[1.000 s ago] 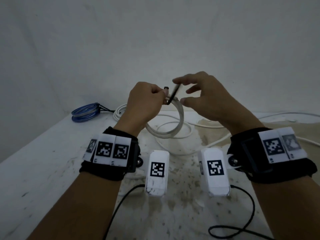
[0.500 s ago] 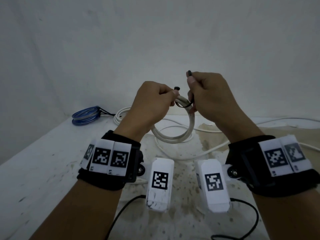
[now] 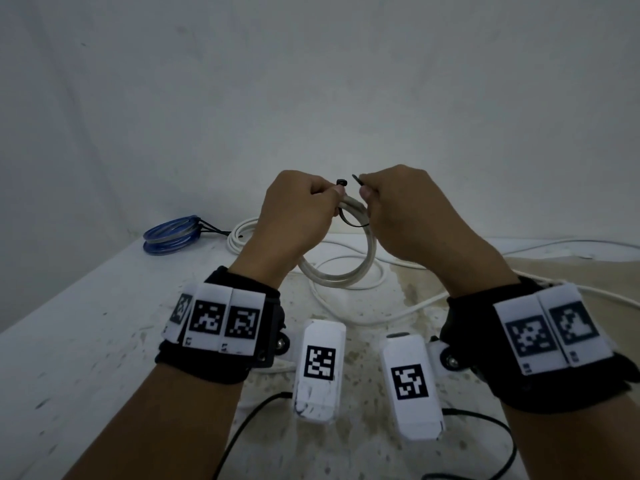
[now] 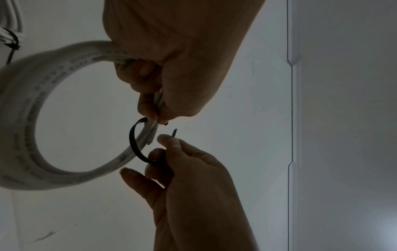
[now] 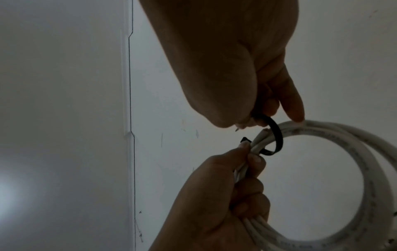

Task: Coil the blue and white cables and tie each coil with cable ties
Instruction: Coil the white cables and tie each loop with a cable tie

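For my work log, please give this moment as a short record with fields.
left hand: grips white coil and the head end of the black cable tie
right hand: pinches the tie's tail
tie: looped under the coil, tail not yet in head
blue coil: on table, far left, already tied

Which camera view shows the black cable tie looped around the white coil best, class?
The left wrist view: the black cable tie curves clearly around the white coil, its tip free. The right wrist view shows the loop too, its tip barely. The head view shows only small pieces between the hands.
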`<state>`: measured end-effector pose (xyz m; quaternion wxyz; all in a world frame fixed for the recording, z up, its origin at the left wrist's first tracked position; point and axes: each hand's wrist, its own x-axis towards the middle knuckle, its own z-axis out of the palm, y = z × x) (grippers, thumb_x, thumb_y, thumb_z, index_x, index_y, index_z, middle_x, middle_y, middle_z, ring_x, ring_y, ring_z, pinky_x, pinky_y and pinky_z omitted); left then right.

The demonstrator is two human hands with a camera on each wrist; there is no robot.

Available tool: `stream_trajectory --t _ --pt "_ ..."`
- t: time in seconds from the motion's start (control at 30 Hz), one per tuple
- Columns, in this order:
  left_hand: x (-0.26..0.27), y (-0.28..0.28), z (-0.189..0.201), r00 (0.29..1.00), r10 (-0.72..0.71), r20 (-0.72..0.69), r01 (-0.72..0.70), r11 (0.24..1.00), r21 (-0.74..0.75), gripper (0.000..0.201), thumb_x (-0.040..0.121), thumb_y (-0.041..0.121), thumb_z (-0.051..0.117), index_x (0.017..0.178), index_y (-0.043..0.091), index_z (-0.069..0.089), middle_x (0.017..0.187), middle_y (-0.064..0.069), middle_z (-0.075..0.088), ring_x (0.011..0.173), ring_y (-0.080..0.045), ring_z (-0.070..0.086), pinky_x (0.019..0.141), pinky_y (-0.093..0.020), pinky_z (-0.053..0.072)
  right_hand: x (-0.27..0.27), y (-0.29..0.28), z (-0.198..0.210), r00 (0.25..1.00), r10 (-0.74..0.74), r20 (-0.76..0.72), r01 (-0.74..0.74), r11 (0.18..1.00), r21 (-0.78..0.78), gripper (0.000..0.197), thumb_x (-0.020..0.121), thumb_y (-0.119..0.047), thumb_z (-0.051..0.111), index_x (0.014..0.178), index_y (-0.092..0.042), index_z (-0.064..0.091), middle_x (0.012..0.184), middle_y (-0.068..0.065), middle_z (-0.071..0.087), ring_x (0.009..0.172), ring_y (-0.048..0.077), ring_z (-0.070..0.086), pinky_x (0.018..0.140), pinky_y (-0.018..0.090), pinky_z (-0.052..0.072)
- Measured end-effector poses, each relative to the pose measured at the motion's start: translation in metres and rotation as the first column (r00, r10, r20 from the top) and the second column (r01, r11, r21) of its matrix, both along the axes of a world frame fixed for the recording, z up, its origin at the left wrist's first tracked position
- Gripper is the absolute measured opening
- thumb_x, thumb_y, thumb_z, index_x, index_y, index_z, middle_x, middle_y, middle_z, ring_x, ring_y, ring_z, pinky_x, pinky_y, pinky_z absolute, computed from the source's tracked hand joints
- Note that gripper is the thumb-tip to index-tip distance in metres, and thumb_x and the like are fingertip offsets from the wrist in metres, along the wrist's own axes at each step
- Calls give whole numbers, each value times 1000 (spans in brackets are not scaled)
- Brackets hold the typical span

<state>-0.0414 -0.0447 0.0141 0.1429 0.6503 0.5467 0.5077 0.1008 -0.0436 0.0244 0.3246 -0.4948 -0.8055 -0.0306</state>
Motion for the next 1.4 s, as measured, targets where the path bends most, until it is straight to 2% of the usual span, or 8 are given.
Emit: stream_trajectory --t 0.07,0.27,0.47,0.7,0.97,1.13,1.3,1.4 --pt "0 0 0 1000 6 -8 -6 1000 1 30 94 27 59 68 19 72 49 13 57 45 3 47 56 -24 35 1 0 0 999 1 -34 -2 1000 -2 25 99 -14 48 101 -4 71 86 12 68 76 26 60 69 35 49" --pt "2 0 -3 999 -2 -39 1 1000 -20 35 92 24 59 58 23 64 39 18 51 40 1 44 55 -24 32 4 -5 4 994 10 -112 -5 999 51 21 95 -20 59 98 -15 79 79 7 72 74 22 63 69 33 51" --pt "4 1 -5 991 2 -131 -4 1000 -15 26 92 27 60 74 18 76 60 5 65 50 -7 50 59 -26 41 5 -6 5 997 -38 -71 39 999 9 23 94 -29 60 99 -17 79 70 0 64 62 14 53 52 21 36" --pt "4 1 -7 982 -23 -190 16 999 -40 21 91 28 62 85 18 79 66 9 65 55 -4 51 63 -23 39 6 2 1 964 -94 -247 98 995 2 13 88 -25 70 81 -15 75 70 -5 63 73 15 64 69 23 45" --pt "7 -2 -5 953 -36 -300 37 999 0 20 91 26 60 85 19 78 72 4 69 77 -17 68 80 -40 55 3 8 -5 952 -69 -299 71 997 -2 15 84 -28 74 76 -15 74 69 -4 65 71 16 66 70 28 53" --pt "6 -3 -4 975 -105 -194 106 994 -2 19 91 22 61 85 21 79 65 11 68 69 -3 64 72 -26 53 7 11 -9 781 -51 -623 -63 985 -159 19 72 -30 80 76 -14 69 75 8 71 67 24 71 70 44 60" --pt "5 -4 -4 979 -199 -44 198 980 -26 19 92 21 63 80 21 78 57 13 63 55 4 56 53 -9 41 9 1 -1 706 -134 -696 -171 920 -351 21 83 -19 71 86 1 73 76 10 71 48 6 57 49 18 50" --pt "7 -6 -3 975 -221 -17 220 975 -42 19 93 20 62 84 16 77 49 15 57 44 4 47 46 -7 32 12 -3 3 613 -229 -756 -243 856 -456 20 84 -21 69 93 -4 74 73 -2 67 59 6 55 53 21 46"
